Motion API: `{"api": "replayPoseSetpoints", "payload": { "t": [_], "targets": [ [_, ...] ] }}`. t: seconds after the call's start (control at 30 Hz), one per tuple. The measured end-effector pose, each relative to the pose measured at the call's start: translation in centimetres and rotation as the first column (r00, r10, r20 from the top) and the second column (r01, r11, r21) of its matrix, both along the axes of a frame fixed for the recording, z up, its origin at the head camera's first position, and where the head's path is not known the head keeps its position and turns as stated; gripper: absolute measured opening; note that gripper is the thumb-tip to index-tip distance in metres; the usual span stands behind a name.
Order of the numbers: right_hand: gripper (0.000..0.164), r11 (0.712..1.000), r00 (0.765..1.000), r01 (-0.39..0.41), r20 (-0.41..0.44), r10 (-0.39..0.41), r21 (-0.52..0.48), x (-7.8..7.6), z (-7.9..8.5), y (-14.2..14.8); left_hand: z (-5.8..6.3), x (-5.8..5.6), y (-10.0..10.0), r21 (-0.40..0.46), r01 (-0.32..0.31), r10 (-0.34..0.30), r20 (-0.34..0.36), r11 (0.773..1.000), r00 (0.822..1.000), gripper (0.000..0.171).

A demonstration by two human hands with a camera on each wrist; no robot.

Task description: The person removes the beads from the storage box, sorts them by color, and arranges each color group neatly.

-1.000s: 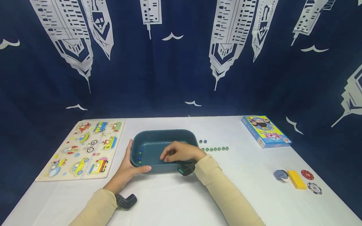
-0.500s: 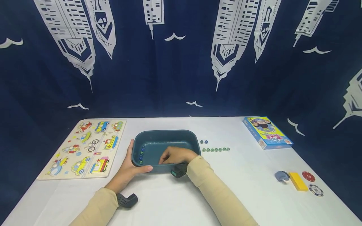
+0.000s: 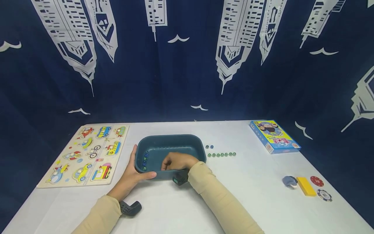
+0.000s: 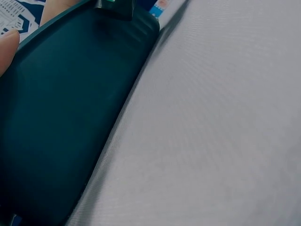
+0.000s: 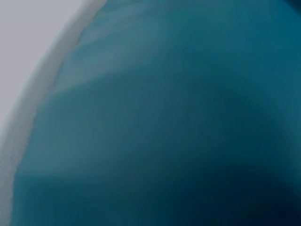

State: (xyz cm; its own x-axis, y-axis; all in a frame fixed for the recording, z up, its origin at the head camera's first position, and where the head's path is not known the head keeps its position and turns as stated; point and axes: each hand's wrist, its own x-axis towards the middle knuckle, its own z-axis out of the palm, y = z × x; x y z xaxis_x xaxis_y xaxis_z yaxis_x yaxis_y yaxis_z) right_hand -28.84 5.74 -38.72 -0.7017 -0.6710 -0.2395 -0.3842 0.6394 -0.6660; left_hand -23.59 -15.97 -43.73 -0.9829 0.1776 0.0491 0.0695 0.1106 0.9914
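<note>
A dark teal plastic bin (image 3: 191, 140) sits at the middle of the table. My left hand (image 3: 131, 175) holds its left end, thumb over the near rim and fingers along the left side. Inside, a short row of blue and green marbles (image 3: 144, 162) lies by the left wall. My right hand (image 3: 176, 161) reaches over the near rim with bent fingers pointing down into the bin; its fingertips are hidden, and I cannot tell whether they hold a marble. In the left wrist view the bin's outer wall (image 4: 70, 103) fills the left side. The bin's blurred teal surface (image 5: 155, 122) fills the right wrist view.
Right of the bin lie two blue marbles (image 3: 209, 147) and a row of green marbles (image 3: 222, 154). A wooden vehicle puzzle (image 3: 87, 156) is at left, a blue-yellow box (image 3: 274, 136) at back right. A yellow block (image 3: 306, 186), poker chips (image 3: 317, 181) and a small grey-blue item (image 3: 290, 181) lie at right.
My right hand has moved left and lower inside the bin, its fingers now pointing down. The left hand keeps its hold, and the marbles in view stay where they were.
</note>
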Motion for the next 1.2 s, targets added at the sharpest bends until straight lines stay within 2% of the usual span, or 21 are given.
{"api": "replayPoseSetpoints", "payload": {
  "t": [0.13,0.3,0.4,0.6,0.77,0.87,0.97,1.1,1.2],
  "targets": [
    [0.016,1.0,1.0,-0.01,-0.03,0.009,-0.022,-0.1,0.0,0.2,-0.2,-0.1,0.0,-0.008,-0.005,0.005,0.005,1.0,1.0,0.135],
    [0.011,0.988,0.995,-0.048,-0.093,0.034,-0.147,0.1,0.5,1.2,-0.1,-0.1,0.1,0.001,0.002,-0.002,0.005,1.0,1.0,0.134],
    [0.01,0.97,0.993,-0.053,-0.115,0.026,-0.237,0.4,1.0,2.1,0.0,-0.1,0.2,0.011,0.006,-0.006,-0.003,1.0,1.0,0.134],
    [0.008,0.921,0.996,-0.001,-0.082,-0.033,-0.388,0.7,2.3,4.6,0.2,0.0,0.2,0.012,0.001,-0.001,-0.002,1.0,1.0,0.135],
    [0.011,0.872,0.985,0.051,-0.121,-0.125,-0.487,0.1,3.2,8.2,0.1,0.1,0.2,-0.021,-0.015,0.015,0.009,1.0,1.0,0.135],
    [0.013,0.827,0.965,0.117,-0.133,-0.224,-0.55,-0.5,3.4,10.9,0.1,0.1,0.2,-0.034,-0.015,0.015,0.009,0.999,1.0,0.136],
    [0.014,0.776,0.932,0.206,-0.123,-0.342,-0.597,-1.2,3.0,13.7,0.1,0.0,0.2,-0.018,-0.007,0.007,0.003,1.0,1.0,0.135],
    [0.018,0.721,0.856,0.34,-0.119,-0.503,-0.604,-2.1,2.0,16.8,0.0,0.0,0.1,-0.014,-0.006,0.006,0.005,1.0,1.0,0.135],
    [0.02,0.702,0.792,0.442,-0.124,-0.597,-0.559,-2.7,0.9,18.6,0.0,0.0,0.0,-0.031,-0.013,0.013,0.014,0.999,1.0,0.134]
  ]
}}
